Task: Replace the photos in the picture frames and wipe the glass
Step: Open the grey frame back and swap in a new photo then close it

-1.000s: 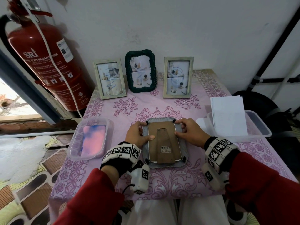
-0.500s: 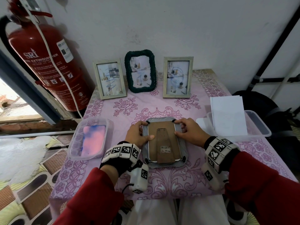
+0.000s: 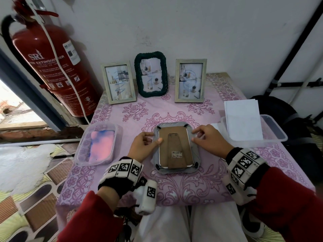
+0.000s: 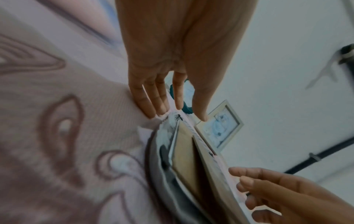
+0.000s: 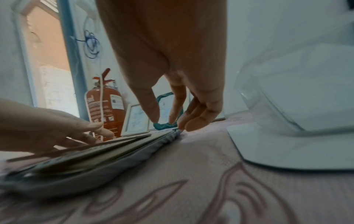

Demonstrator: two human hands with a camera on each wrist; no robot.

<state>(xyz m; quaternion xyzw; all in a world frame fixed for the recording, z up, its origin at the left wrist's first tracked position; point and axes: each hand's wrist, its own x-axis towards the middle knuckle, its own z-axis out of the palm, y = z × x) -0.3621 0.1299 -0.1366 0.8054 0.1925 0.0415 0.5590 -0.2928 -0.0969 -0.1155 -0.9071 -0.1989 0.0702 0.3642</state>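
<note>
Two hands are set on a grey frame (image 3: 174, 149) lying face down, cardboard back up, at the near middle of the worktop (image 3: 201, 186). Far left a red extinguisher (image 3: 52, 67) is seen, then a lidded tub (image 3: 97, 144). Left hand (image 3: 143, 145): grip relaxed, fingers straight, thumb laid on the backing's left edge. Right hand (image 3: 209, 140): fingertips touching the frame's far right corner, nothing clamped. Three upright frames (image 3: 150, 74) are ranged at the far edge. A clear tub with white paper (image 3: 243, 119) is at right.

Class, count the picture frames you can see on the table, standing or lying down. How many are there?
4. Three stand along the wall: a pale wooden frame left, a dark green rope-edged frame centre, another pale frame right. A grey frame lies face down between the hands.
</note>
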